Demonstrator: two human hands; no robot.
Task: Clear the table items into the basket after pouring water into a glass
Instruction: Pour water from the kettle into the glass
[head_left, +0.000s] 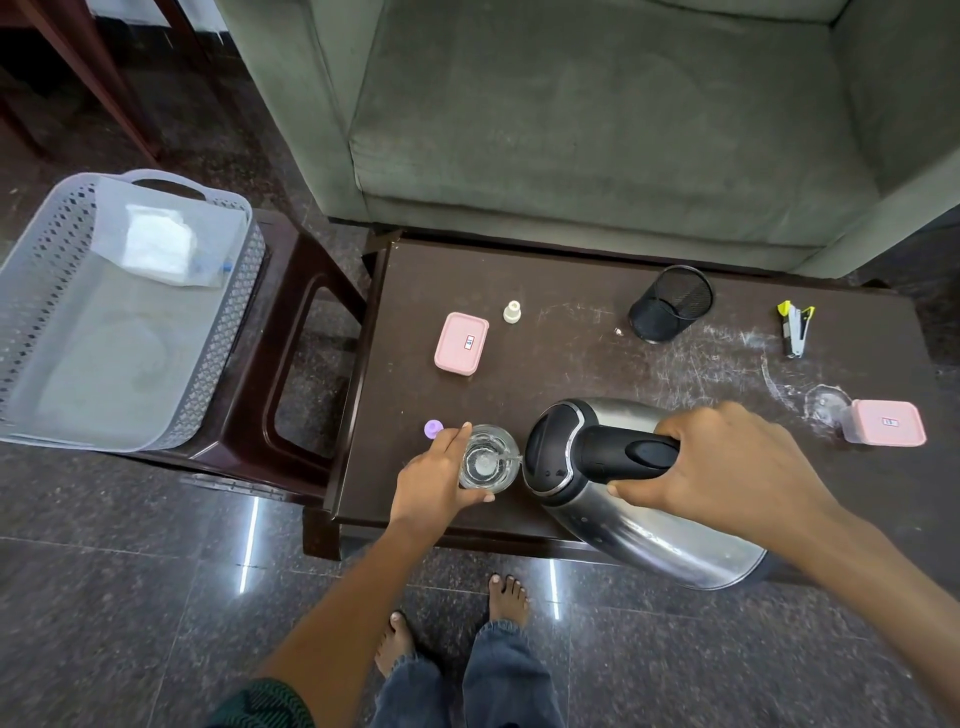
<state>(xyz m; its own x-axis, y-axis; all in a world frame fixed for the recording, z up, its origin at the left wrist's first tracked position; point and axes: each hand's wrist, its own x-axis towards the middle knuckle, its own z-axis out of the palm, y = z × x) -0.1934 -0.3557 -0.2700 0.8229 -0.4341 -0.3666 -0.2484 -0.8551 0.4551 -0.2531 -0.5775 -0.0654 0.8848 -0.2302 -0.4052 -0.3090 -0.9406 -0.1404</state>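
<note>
The glass (488, 460) stands near the front left edge of the table (571, 364) and is steadied by the left hand (441, 480), whose fingers are curled round its left side. A thin stream of water is seen falling into it from the spout of the kettle (613, 483), which is tipped toward the glass with its base raised over the table's front edge. The kettle's black handle is gripped by the right hand (727, 467), closed round it.

Just beyond the left hand, a small purple cap (432, 429) lies on the table. Farther back, a pink box (461, 343) lies flat, with a small white bottle (512, 312) just behind it. A black mesh cup (670, 304) is tilted near the back middle. A stapler (796, 328) lies toward the back right, and a second pink-lidded box (888, 422) stands at the right edge beside a clear lid-like piece (826, 405).

The basket (47, 291) rests on a stool (291, 332) to the left of the table, well apart from the glass; a clear packet (166, 244) is held inside it.
</note>
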